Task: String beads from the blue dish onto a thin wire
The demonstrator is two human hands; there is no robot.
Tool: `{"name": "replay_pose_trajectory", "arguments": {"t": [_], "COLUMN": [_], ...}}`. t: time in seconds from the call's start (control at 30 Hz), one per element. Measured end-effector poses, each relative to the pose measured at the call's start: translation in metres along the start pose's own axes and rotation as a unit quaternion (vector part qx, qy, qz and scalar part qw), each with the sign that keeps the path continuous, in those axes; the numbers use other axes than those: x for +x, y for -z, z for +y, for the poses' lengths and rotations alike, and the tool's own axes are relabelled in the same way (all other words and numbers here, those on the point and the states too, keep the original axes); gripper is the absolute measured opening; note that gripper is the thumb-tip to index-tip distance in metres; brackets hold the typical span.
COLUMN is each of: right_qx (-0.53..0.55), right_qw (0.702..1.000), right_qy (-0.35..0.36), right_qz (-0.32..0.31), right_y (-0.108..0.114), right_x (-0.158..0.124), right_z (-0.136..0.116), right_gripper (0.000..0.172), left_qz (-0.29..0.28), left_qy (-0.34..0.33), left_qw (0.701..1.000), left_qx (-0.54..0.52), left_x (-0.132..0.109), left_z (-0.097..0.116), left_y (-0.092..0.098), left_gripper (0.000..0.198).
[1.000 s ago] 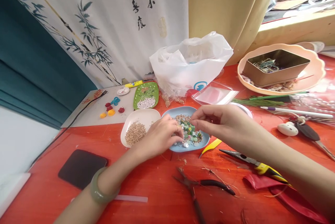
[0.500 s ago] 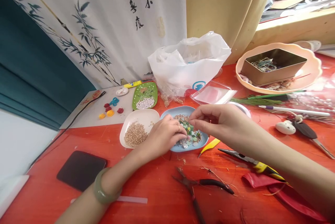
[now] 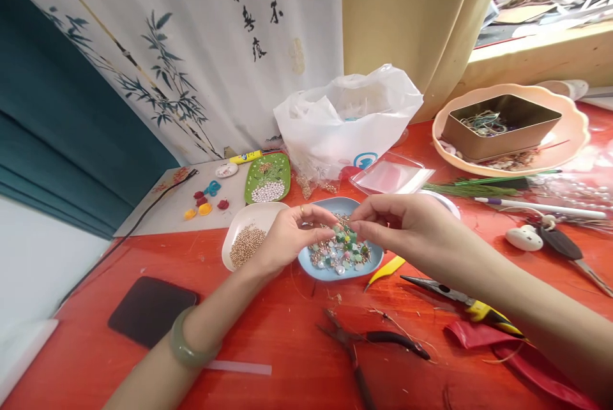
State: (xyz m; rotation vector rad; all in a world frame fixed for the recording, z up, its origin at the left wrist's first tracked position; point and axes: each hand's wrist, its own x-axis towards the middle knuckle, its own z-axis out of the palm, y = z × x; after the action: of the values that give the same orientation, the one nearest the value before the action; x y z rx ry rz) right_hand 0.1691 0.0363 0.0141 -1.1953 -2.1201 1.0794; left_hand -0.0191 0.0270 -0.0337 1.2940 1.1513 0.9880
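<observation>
Both hands hover over a light blue dish [image 3: 320, 269] of mixed green, pearl and gold beads on the red table. My left hand [image 3: 287, 234] is lifted just above the dish's left side, thumb and fingers pinched on something too small to name. My right hand [image 3: 407, 225] pinches at the dish's right side, fingertips pressed together on something I cannot make out, close to the left fingertips. A white dish [image 3: 249, 221] of small gold beads sits by my left hand. A green bangle [image 3: 184, 346] circles my left wrist.
A white plastic bag [image 3: 345, 119] stands behind the dishes, next to a green dish [image 3: 268, 177] of pearls. Black pliers [image 3: 364, 340] and yellow-handled pliers [image 3: 460, 301] lie near the front. A pink tray [image 3: 575, 142] holding a metal tin is at far right. A black pad [image 3: 151, 311] lies at left.
My left hand has risen off the beads in the blue dish and turned palm-up, its fingertips now level with the right hand's pinch. The right hand has barely moved.
</observation>
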Motion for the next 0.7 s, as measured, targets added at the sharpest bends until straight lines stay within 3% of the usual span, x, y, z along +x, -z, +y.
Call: {"name": "replay_pose_trajectory", "arguments": {"t": [0.17,0.37,0.7], "right_qx": [0.003,0.009,0.005], "right_qw": [1.0,1.0,1.0], "right_qy": [-0.007,0.002,0.021], "right_qz": [0.005,0.015,0.016], "right_y": [-0.001,-0.005,-0.011], "right_x": [0.0,-0.001,-0.002], "right_z": [0.0,-0.004,-0.001], "right_gripper": [0.014,0.016,0.015], "left_qz": [0.03,0.042,0.046], "left_qy": [-0.028,-0.009,-0.005], "left_qw": [0.995,0.981,0.976], "left_qx": [-0.09,-0.191,-0.211], "left_x": [0.001,-0.001,-0.002], "left_z": [-0.002,0.001,0.005], "left_y": [0.002,-0.001,-0.003], "left_gripper": [0.017,0.013,0.014]}}
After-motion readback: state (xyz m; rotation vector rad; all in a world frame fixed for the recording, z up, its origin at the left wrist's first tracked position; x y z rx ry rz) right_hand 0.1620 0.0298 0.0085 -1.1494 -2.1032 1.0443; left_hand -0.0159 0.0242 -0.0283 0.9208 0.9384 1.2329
